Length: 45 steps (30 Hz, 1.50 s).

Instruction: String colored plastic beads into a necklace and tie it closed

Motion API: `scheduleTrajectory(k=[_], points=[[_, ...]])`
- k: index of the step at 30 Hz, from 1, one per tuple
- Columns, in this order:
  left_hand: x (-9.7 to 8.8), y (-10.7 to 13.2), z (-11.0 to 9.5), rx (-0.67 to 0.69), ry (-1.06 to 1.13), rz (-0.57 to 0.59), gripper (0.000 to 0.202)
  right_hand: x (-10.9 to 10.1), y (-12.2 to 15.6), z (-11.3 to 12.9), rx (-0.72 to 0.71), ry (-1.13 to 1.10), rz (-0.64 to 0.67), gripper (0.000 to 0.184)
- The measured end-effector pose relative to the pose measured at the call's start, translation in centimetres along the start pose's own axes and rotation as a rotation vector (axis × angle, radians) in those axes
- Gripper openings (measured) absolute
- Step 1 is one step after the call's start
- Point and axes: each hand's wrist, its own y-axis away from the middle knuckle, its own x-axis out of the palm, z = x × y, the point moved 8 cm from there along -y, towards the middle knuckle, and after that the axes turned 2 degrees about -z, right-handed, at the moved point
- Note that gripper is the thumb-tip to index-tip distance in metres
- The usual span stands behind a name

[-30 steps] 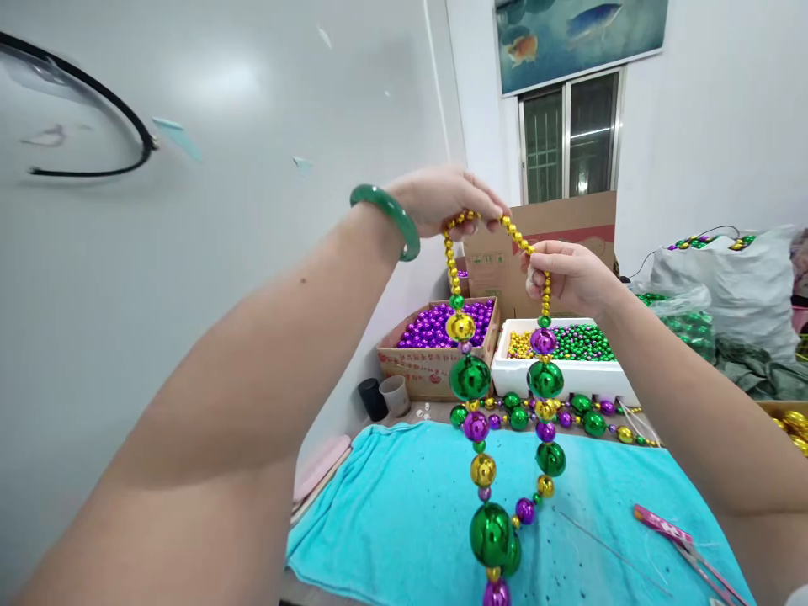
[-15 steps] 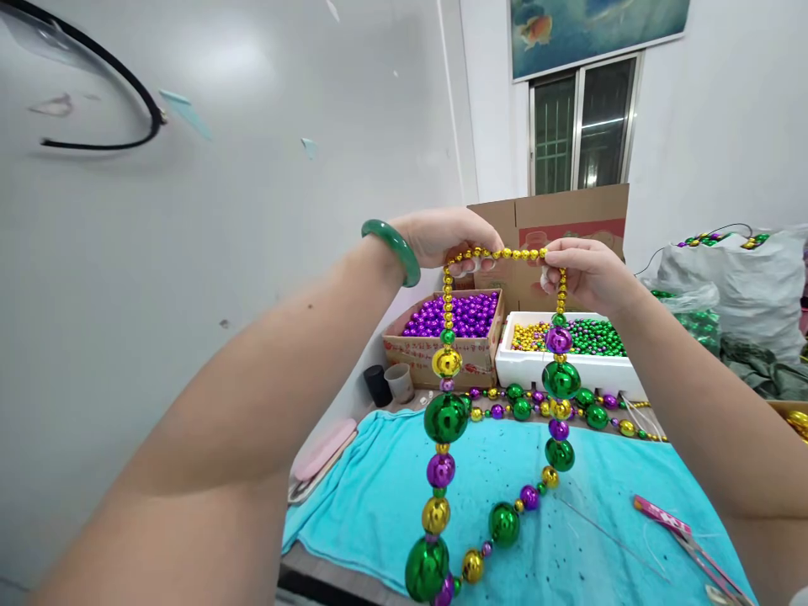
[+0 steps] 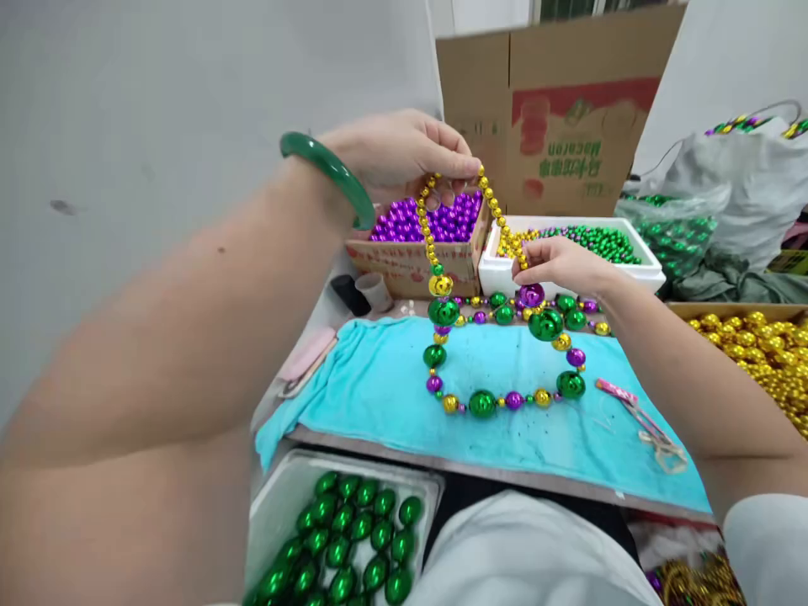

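A bead necklace point(image 3: 482, 404) of shiny green, purple and gold balls hangs as a loop from both hands, its lower part over or on the blue towel point(image 3: 379, 387). My left hand point(image 3: 422, 156), with a green bangle point(image 3: 328, 172) on its wrist, pinches the small gold beads at the top. Lower and to the right, my right hand point(image 3: 555, 261) is closed on the same gold strand just above a purple ball. Scissors point(image 3: 637, 412) with a pink-wrapped part lie at the towel's right. Behind the loop lies another bead strand point(image 3: 503, 314).
Purple beads fill a cardboard box point(image 3: 417, 261); a white foam box point(image 3: 647, 269) holds gold and green ones. Gold beads point(image 3: 751, 353) are at the right, and a tray point(image 3: 278, 480) of large green beads stands low at front left. Two cups point(image 3: 374, 292) stand by the wall.
The view has tilted down, bringing the green bead tray into sight. My right hand has dropped below my left, so the gold strand slants between them. The necklace's lower part is spread wider.
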Motion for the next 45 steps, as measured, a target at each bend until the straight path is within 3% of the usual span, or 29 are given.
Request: scheduleTrajectory(k=[5,9,12,14,17,19,21,23,26,29,32,38,45], points=[[3.8,1.3,10.7,-0.181,-0.038,0.125,0.025,1.9,2.6,-8.0,0.205,-0.037,0.036,0.017],[8.3,3.1,19.9,-0.348,-0.039,0.221,0.028,3.6,4.6,-12.7,0.317,-0.111,0.077,0.024],[11.8,3.7,23.7,-0.319,-0.235,0.181,0.032,4.7,5.3,-15.2,0.360,-0.132,0.066,0.025],[14.5,3.6,23.3,-0.151,-0.325,0.099,0.041,5.5,5.4,-16.3,0.363,-0.123,0.035,0.026],[19.0,3.5,21.0,0.092,-0.282,0.059,0.041,6.6,5.3,-17.1,0.314,-0.096,-0.015,0.025],[21.1,3.4,20.0,0.138,-0.248,0.070,0.031,6.8,5.3,-17.1,0.261,-0.048,-0.068,0.022],[22.1,3.2,19.4,0.146,-0.247,0.059,0.021,6.6,5.6,-17.0,0.232,-0.035,-0.137,0.025],[22.3,3.2,18.7,0.206,-0.267,0.033,0.017,6.5,5.8,-17.2,0.247,-0.133,-0.138,0.040],[22.1,3.8,17.3,0.387,-0.296,0.045,0.019,7.9,5.5,-17.1,0.279,-0.385,0.125,0.055],[21.6,4.4,16.3,0.496,-0.269,0.076,0.019,8.9,5.3,-16.4,0.258,-0.486,0.447,0.040],[20.7,4.5,16.0,0.519,-0.190,0.089,0.017,8.5,4.7,-16.1,0.222,-0.433,0.549,0.031],[19.0,4.1,17.0,0.395,-0.060,0.005,0.015,6.5,3.4,-15.5,0.259,-0.314,0.355,0.014],[19.1,4.2,19.1,0.078,-0.017,-0.031,0.020,4.5,3.8,-14.4,0.228,-0.337,0.078,0.019]])
